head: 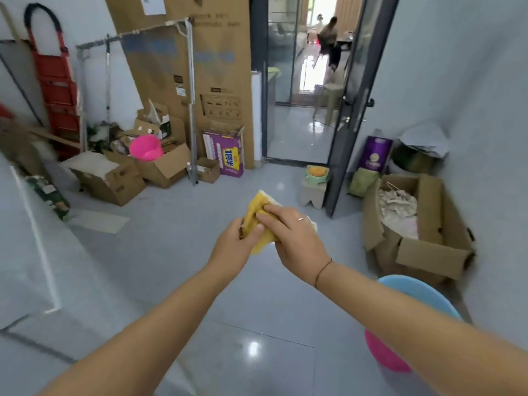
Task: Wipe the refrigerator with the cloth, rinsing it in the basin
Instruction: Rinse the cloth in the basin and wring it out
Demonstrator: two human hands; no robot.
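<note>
A yellow cloth [255, 212] is bunched between both hands, held out in front of me over the grey tiled floor. My left hand [235, 247] grips its lower left part and my right hand [294, 238] closes over its right side. A blue basin [411, 290] sits on the floor at the lower right, partly hidden behind my right forearm, with a pink basin [383, 355] just below it. A white appliance surface [25, 252], possibly the refrigerator, fills the left edge.
Open cardboard boxes [114, 178] and a pink tub [145, 148] crowd the back left, beside a red step ladder [57, 81]. Another open box [414, 224] stands at the right wall. A small stool [313, 192] sits by the glass door [343, 110]. A person moves in the far room.
</note>
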